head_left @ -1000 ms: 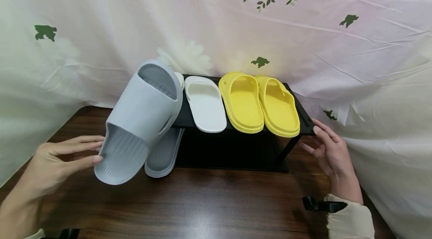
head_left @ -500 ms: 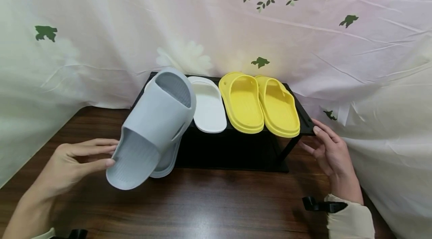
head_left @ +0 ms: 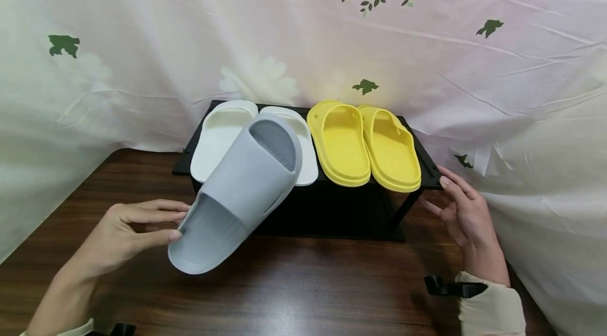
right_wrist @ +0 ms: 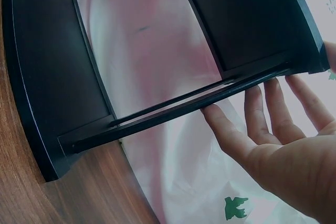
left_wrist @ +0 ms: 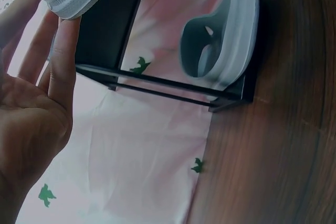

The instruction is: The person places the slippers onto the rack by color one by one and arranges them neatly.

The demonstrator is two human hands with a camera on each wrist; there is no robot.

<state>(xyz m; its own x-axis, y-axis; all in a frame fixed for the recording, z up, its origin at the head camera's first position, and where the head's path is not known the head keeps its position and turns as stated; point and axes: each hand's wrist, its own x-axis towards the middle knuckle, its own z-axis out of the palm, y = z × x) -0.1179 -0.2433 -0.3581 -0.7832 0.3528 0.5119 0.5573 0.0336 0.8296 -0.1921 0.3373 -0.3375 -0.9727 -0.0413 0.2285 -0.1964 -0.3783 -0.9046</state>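
Note:
My left hand (head_left: 120,233) pinches the heel edge of a grey slide slipper (head_left: 237,188) between thumb and fingers. The slipper is tilted, toe up to the right, and overlaps two white slippers (head_left: 218,138) on the top board of a black shoe rack (head_left: 322,212). Its grey mate (left_wrist: 239,35) sits on the lower shelf in the left wrist view, hidden in the head view. At the rack's right end, my right hand (head_left: 467,220) touches the side frame with extended fingertips, its thumb at the front corner.
Two yellow slippers (head_left: 343,144) stand side by side on the rack's right half. The rack stands on a dark wooden table (head_left: 294,288). Close behind hangs a pale cloth (head_left: 189,25) with leaf prints, which also borders both sides.
My left hand has carried the grey slipper to the right across the rack. The left white slipper is uncovered, and the lower grey one is now covered in the head view. My right hand stays put.

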